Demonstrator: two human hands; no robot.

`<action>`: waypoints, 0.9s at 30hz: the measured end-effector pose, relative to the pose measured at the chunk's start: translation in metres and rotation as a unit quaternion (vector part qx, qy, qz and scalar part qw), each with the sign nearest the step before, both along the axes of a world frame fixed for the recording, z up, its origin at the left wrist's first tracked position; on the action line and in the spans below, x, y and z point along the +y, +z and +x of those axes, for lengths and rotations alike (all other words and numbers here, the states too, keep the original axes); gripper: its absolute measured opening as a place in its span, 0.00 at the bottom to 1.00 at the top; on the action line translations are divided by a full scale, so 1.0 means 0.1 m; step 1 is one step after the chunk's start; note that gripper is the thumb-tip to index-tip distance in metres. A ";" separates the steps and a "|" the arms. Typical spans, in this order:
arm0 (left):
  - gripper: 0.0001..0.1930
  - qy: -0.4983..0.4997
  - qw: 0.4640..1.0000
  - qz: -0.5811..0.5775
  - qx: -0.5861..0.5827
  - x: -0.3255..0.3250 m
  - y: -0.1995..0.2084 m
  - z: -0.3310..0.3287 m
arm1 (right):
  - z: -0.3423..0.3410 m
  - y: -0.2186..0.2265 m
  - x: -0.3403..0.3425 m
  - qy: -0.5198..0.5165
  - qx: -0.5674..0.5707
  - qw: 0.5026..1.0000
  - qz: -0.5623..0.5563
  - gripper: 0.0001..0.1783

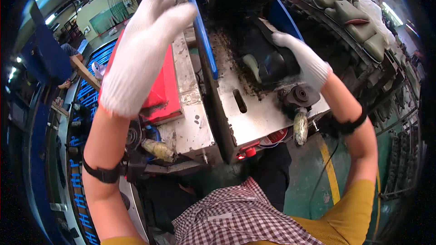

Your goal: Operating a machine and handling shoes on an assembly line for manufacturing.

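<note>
My left hand (pixel 147 41), in a white knitted glove, is raised at the left above a red box-like block (pixel 165 88). Its fingers are apart and nothing is in them. My right hand (pixel 302 56), gloved the same way, reaches into the machine at the right. Its fingers close on a long dark piece with a pale edge (pixel 265 26), which looks like a brush, though its kind is hard to make out. Below that lie a dark, shiny mould-like block (pixel 274 66) and a small grey-green curved piece (pixel 251 66) on the stained metal machine bed (pixel 231 102).
Blue side panels (pixel 202 27) flank the machine bed. Two tape-wrapped handles (pixel 300 127) jut from the front, with a red switch (pixel 248 153) between them. Olive boots (pixel 359 27) sit on a rack at the upper right. Blue rollers (pixel 86 93) run along the left.
</note>
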State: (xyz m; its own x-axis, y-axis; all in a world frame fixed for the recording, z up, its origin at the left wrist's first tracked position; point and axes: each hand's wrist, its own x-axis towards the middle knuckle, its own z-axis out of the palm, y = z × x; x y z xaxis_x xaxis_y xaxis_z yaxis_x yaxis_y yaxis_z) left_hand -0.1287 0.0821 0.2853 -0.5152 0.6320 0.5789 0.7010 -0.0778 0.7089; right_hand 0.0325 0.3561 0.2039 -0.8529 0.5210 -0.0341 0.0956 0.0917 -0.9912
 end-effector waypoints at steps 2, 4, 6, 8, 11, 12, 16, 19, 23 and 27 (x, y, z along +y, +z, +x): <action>0.32 -0.006 0.997 0.061 0.043 0.32 0.10 -0.08 | -0.34 -0.05 0.42 -0.016 -0.050 0.982 0.181 0.49; 0.38 0.004 0.997 0.026 0.079 0.54 0.21 -0.20 | -0.61 -0.14 0.69 -0.026 -0.123 0.956 0.264 0.51; 0.40 -0.001 0.996 0.031 0.089 0.82 0.36 -0.40 | -0.76 -0.22 0.81 -0.021 -0.247 0.848 0.468 0.52; 0.40 -0.007 0.995 0.049 0.090 1.10 0.53 -0.59 | -0.81 -0.29 0.80 0.059 -0.276 0.797 0.534 0.52; 0.34 0.005 0.969 0.128 0.209 1.42 0.80 -0.82 | -0.78 -0.35 0.71 0.074 -0.313 0.776 0.542 0.50; 0.32 -0.001 0.955 0.151 0.253 1.51 0.92 -0.86 | -0.76 -0.36 0.70 0.073 -0.310 0.786 0.530 0.50; 0.28 -0.117 0.910 0.303 0.258 1.90 1.34 -0.81 | -0.73 -0.37 0.76 0.073 -0.291 0.785 0.542 0.51; 0.29 -0.020 0.972 0.055 0.226 1.89 1.70 -0.80 | -0.74 -0.35 0.80 0.090 -0.308 0.785 0.530 0.52; 0.28 0.066 0.963 0.076 0.250 1.97 1.81 -0.87 | -0.64 -0.17 0.74 0.100 -0.299 0.774 0.549 0.54; 0.19 0.190 0.873 0.020 0.448 2.01 1.57 -0.94 | -0.06 0.08 0.52 0.063 -0.154 0.830 0.533 0.43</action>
